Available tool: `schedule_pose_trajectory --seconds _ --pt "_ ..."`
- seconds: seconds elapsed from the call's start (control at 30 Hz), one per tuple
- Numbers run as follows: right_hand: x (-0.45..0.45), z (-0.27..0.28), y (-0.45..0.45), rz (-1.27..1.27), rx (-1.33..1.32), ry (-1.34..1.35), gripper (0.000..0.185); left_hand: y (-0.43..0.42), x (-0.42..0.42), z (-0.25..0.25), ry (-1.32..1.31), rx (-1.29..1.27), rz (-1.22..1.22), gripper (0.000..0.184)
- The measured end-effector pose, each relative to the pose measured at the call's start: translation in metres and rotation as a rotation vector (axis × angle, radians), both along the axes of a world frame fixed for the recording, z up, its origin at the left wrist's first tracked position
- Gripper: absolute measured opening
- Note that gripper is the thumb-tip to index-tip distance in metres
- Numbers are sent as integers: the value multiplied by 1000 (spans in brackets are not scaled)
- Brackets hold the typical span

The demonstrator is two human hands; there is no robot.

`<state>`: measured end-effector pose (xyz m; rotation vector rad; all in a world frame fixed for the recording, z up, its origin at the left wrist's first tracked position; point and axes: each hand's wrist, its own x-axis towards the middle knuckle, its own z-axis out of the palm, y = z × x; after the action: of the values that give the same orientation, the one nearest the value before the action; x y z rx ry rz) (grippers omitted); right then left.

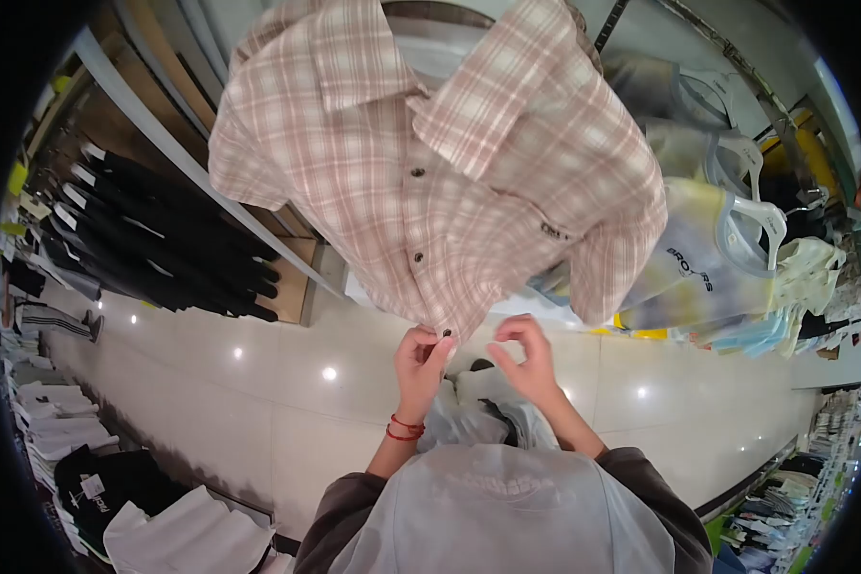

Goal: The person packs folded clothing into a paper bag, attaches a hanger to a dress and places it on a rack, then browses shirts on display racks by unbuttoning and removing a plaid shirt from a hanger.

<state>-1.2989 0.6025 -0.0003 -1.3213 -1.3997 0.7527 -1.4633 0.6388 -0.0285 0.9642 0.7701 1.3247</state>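
Observation:
A pink and white plaid shirt [354,182] with a collar hangs in front of me, its front buttoned with dark buttons [418,257]. My left hand [421,365], with a red bracelet [406,428] at the wrist, pinches the shirt's front edge beside a low button [447,334]. To the right, my right hand [526,360] is held just below the hem, apart from the cloth, thumb and curled fingers separated with nothing visible between them.
Black garments [163,239] hang on a rack at left. Tie-dye tops [689,249] on white hangers [763,222] hang close at right. White folded clothes [187,536] lie at lower left, and more clothes [784,507] line the lower right. Shiny tiled floor [325,411] runs between.

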Motion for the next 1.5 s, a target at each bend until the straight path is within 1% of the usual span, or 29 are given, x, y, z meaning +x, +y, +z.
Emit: schedule_pose_trajectory --seconds 0.07,0.13,0.17,0.27,0.33,0.43,0.47,0.53,0.57,0.63,0.7,0.73,0.83,0.93,1.13,1.23,1.37,1.5 --pt "-23 26 6 99 47 2 30 -4 4 7 -12 4 -32 14" --pt "-30 37 11 125 45 -39 32 -10 8 11 -50 -33 -58 15" --pt "-32 40 13 140 44 -59 33 -12 8 10 -16 -13 -42 14" --pt "-30 42 16 196 36 20 30 -16 12 10 108 68 23 13" --pt "-30 34 14 163 -85 153 25 -18 16 14 223 151 87 12" --pt "-24 25 12 139 -225 363 17 -18 19 13 267 182 74 10" --pt "-22 23 12 134 -265 439 15 -19 19 12 239 166 45 10" --pt "-16 22 12 180 -263 555 14 -21 19 12 192 135 -23 12" --pt "-14 21 12 198 -259 614 14 -23 20 14 70 13 -46 15" --pt "-10 22 10 205 -249 568 13 -27 27 19 -180 -234 -95 22" --pt "-3 25 6 220 -245 526 12 -26 25 4 -453 -425 -218 29" --pt "-1 28 5 234 -244 511 11 -23 26 5 -588 -521 -281 32" --pt "8 32 0 256 -302 528 10 -24 28 21 -620 -361 -340 36" --pt "13 31 -1 312 -323 511 9 -27 30 40 -498 -348 -110 33" --pt "23 27 -3 424 -367 512 9 -40 28 35 -22 -196 43 28" --pt "25 21 -5 418 -342 540 10 -46 30 43 117 -216 49 29" --pt "29 14 -6 405 -338 556 12 -49 35 54 172 -197 15 29" --pt "34 16 -8 404 -322 518 12 -50 39 61 208 -174 -20 26"
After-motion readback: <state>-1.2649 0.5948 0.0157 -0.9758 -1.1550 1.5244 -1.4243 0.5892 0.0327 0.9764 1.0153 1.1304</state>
